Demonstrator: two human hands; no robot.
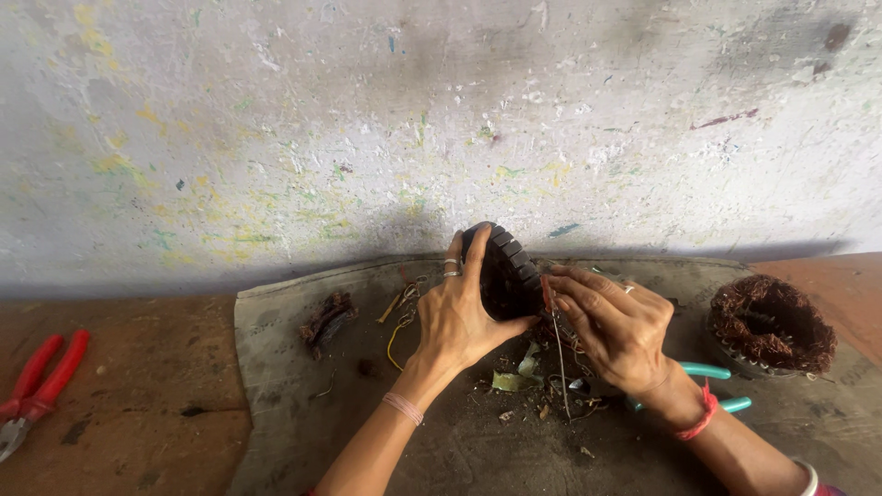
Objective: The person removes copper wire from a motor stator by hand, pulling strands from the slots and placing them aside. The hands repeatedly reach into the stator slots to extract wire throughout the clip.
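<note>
Stator (503, 272), dark, ribbed and heavy-looking, stands on edge over the mat (276, 367), left hand (455, 317) clasping its rim, the firm place to hold, while right hand (616, 326) pinches a thin stiff wire (559, 354) beside it.

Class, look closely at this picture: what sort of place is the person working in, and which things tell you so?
Probably a small repair workshop, perhaps for electric motors. A dark slotted motor core is held upright on a worn mat, a core full of copper wire sits to the right, and red-handled pliers lie to the left.
</note>
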